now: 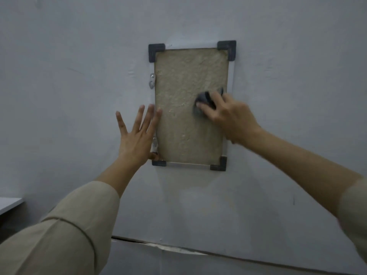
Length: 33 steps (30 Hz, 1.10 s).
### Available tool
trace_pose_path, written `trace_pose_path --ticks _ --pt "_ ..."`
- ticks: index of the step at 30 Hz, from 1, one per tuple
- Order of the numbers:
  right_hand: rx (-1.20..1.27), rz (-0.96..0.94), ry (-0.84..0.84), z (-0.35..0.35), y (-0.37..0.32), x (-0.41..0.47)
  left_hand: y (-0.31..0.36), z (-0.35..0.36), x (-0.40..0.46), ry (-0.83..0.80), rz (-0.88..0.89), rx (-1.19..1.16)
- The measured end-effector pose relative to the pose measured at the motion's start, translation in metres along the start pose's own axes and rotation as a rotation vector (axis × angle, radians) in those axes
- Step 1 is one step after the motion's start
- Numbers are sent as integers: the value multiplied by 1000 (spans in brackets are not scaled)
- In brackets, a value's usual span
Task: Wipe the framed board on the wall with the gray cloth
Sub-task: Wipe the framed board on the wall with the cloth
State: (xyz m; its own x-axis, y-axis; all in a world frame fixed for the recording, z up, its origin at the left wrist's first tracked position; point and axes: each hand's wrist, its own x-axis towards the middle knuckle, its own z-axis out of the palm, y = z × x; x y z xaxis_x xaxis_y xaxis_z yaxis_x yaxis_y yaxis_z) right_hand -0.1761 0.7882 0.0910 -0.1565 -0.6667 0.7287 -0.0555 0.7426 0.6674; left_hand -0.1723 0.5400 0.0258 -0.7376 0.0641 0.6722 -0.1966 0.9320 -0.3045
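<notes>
A framed board (pixel 184 80) hangs upright on the pale wall, with a rough tan face, a thin white frame and dark gray corner caps. My right hand (pixel 230 116) presses a bunched gray cloth (pixel 202 103) against the board's right middle part, most of the cloth hidden under the fingers. My left hand (pixel 137 133) lies flat with fingers spread on the wall at the board's lower left edge, its thumb near the bottom left corner cap (pixel 158 162).
Two small metal hangers (pixel 152 81) sit on the wall beside the board's left edge. A white surface edge (pixel 10 203) shows at the far left. A crack line (pixel 178 248) runs across the wall below.
</notes>
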Motion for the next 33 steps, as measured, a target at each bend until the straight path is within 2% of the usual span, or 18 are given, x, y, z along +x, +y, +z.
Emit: trace_pose_path --ticks 2,4,8,13,19,23,27,33 --pt "1 183 -51 -6 26 33 0 -1 -1 -10 1 9" --pt "85 283 -71 -8 43 54 1 -2 -1 -13 0 13" --pt "182 387 -118 -8 28 38 0 -2 -1 -19 -2 -6" --pt "68 334 -239 -9 -3 -17 1 0 0 -30 -3 -9" --pt "179 504 -132 -10 36 56 1 0 0 -36 -22 -4" --pt "215 557 -163 -13 29 56 1 -1 0 -42 -16 -16" --pt "240 503 -209 -10 5 24 0 0 0 -43 -14 -8" --pt "220 506 -147 -10 32 65 0 1 1 -39 -15 -5"
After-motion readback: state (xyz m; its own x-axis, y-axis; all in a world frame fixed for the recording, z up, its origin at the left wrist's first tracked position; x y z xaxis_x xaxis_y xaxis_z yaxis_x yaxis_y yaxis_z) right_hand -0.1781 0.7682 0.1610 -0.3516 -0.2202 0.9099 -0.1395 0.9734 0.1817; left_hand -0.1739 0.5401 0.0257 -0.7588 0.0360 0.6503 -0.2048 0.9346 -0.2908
